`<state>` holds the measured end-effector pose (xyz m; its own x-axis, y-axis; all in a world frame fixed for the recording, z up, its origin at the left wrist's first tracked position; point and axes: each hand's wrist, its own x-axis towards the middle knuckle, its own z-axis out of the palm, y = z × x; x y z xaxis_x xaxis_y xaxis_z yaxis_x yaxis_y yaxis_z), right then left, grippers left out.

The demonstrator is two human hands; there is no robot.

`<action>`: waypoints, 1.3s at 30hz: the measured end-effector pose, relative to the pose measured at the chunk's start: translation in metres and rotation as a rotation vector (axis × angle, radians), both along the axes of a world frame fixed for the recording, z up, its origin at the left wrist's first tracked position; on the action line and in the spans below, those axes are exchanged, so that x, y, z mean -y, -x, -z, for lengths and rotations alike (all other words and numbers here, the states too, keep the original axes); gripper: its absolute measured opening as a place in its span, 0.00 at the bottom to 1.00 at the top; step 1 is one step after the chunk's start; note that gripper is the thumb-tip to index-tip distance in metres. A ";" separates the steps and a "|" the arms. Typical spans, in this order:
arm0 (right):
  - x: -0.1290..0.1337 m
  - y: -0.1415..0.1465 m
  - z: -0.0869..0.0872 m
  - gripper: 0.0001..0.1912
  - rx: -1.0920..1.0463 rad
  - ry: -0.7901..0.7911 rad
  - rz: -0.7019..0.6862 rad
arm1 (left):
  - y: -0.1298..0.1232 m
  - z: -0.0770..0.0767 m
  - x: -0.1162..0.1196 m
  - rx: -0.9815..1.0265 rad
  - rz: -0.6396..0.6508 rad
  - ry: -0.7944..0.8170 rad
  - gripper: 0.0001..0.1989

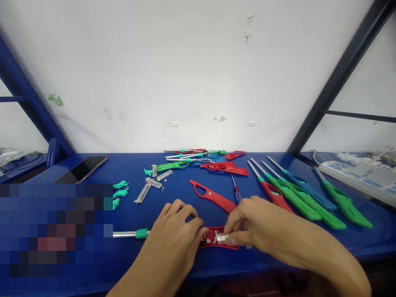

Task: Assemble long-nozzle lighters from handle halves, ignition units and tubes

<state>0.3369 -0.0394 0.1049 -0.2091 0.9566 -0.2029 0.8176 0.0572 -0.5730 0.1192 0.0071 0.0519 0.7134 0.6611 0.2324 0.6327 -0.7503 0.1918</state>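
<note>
A red lighter shell half (233, 246) lies open side up near the front of the blue table, its inner parts showing. From its left end a metal barrel (124, 234) with a green collar (142, 234) sticks out. My left hand (175, 239) is closed over the shell's left part, hiding much of it. My right hand (252, 220) pinches a clear fuel tank (221, 238) at the shell's right part; whether the tank is seated cannot be seen. Just behind lies a loose red shell half (213, 197), beside a screwdriver (237, 194) with a purple handle.
Several assembled lighters (305, 196) lie at the right, before a white power strip (359, 175). Clear tanks (142, 193) and green triggers (120, 192) lie left of centre. More shell parts (225, 167) are piled behind. A phone (82, 169) rests at left, near a pixelated patch.
</note>
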 end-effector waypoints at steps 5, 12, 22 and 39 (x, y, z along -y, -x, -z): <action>-0.002 0.003 0.000 0.13 0.008 -0.018 -0.023 | -0.013 -0.017 0.002 -0.310 -0.076 0.102 0.17; -0.005 0.003 0.004 0.10 0.034 0.003 0.044 | -0.014 -0.015 0.003 -0.359 -0.066 0.055 0.18; -0.003 0.005 0.005 0.10 0.060 -0.010 0.073 | 0.002 0.007 -0.020 -0.141 0.063 0.071 0.14; -0.008 0.003 0.006 0.08 0.091 -0.014 0.118 | -0.039 -0.023 0.012 -0.261 -0.137 -0.007 0.11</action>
